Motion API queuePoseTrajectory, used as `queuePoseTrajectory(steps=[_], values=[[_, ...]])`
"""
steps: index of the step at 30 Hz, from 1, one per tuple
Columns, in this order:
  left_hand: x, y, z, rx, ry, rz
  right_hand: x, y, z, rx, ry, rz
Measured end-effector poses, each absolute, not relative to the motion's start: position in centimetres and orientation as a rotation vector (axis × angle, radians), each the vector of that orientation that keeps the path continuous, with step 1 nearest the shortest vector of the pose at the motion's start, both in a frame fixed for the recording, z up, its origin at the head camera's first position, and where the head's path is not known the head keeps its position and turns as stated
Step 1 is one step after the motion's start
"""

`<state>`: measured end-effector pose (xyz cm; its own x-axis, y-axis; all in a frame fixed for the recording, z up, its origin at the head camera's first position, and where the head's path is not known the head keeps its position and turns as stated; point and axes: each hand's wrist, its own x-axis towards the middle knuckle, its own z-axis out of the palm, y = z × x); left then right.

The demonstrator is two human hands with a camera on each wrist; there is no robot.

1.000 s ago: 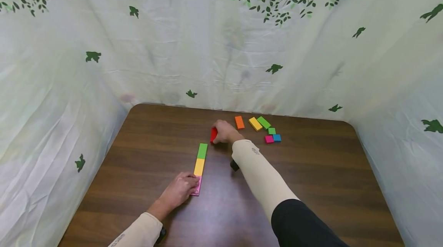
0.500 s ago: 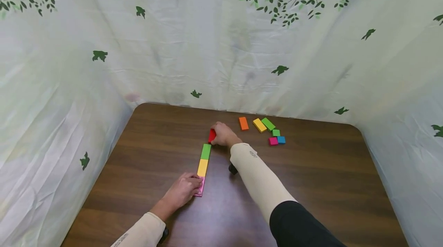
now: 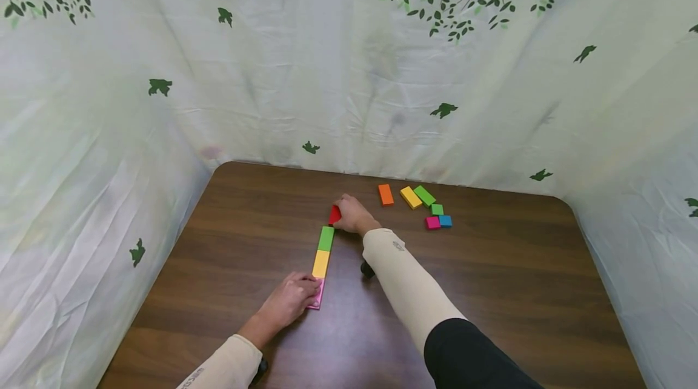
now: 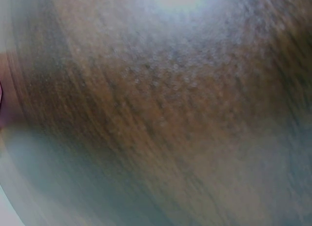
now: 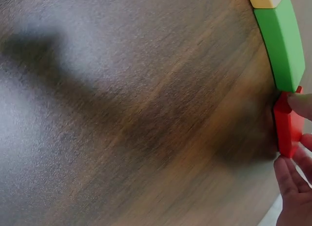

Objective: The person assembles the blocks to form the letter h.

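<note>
In the head view, my right hand [image 3: 353, 214] holds a red block [image 3: 335, 215] by its ends, between thumb and fingers. Its near end is right at the far end of a green block [image 3: 326, 239]. That green block continues into a yellow block [image 3: 320, 263] and a pink block [image 3: 318, 293], forming one straight row. Across the pink block lie the fingers and thumb of my left hand [image 3: 289, 299], covering part of it. The right wrist view shows the red block [image 5: 288, 126] in line with the green block [image 5: 282, 48], thumb near their joint.
On the wooden table [image 3: 463, 274], an orange block [image 3: 385, 195] lies behind my right hand. Right of it are a yellow block [image 3: 411, 197], two green blocks [image 3: 424, 195], a magenta block [image 3: 432, 223] and a blue block [image 3: 445, 221]. A leaf-patterned curtain [image 3: 349, 74] surrounds the table.
My right hand has brought the red block left and nearer, from apart to the far end of the green block. My left hand stays on the pink block. The head view has shifted slightly.
</note>
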<state>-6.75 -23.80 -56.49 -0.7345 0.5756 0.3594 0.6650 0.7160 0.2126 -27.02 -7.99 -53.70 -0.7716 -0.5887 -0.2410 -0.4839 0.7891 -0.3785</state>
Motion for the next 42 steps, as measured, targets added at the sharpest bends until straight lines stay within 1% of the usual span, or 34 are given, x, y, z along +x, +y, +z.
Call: queuePoseTrajectory(steps=[32, 42], values=[[-6.83, -23.85, -56.24, -0.999, -2.657, -0.477, -26.65, -8.31, -54.18, -0.848, 2.61, -0.504], [-6.73, -23.9, -56.53, -0.965, -2.665, -0.481, -26.74, -8.39, -54.3, -0.836, 2.591, -0.523]])
